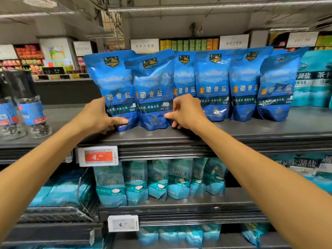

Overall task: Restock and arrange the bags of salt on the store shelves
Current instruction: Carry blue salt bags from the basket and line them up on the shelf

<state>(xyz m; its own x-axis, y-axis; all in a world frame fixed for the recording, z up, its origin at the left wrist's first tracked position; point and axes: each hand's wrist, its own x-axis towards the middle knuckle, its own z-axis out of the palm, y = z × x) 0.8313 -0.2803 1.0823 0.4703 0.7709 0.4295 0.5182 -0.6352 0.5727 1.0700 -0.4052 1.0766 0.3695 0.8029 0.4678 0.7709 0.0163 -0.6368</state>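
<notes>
Currently, only the head view is given, and it looks forward and down at a dark upper shelf (233, 133) on which a row of blue salt bags (213, 83) is stood upright, six fronts being visible. The leftmost bag (115, 90) is gripped at its lower left edge by the left hand (100, 117); the thumb is laid across the bag's bottom front and the fingers (105, 131) are curled behind and under it. The second bag (154, 94), which leans a little to the left and overlaps its neighbour, is pinched at its lower right corner by the right hand (186, 112), thumb in front and curled fingers beside it. Both bags are seen at the front lip of the shelf, ahead of the rest of the row. Teal salt bags (158, 178) are held on the lower shelf, a red price tag (98, 156) is clipped to the upper rail, and grinder bottles (30, 112) are stood at far left.

The step in hand is judged to be the arranging of the two front bags. What appears to be called for next is that they be squared upright and set in line with the row, without the neighbours being toppled
</notes>
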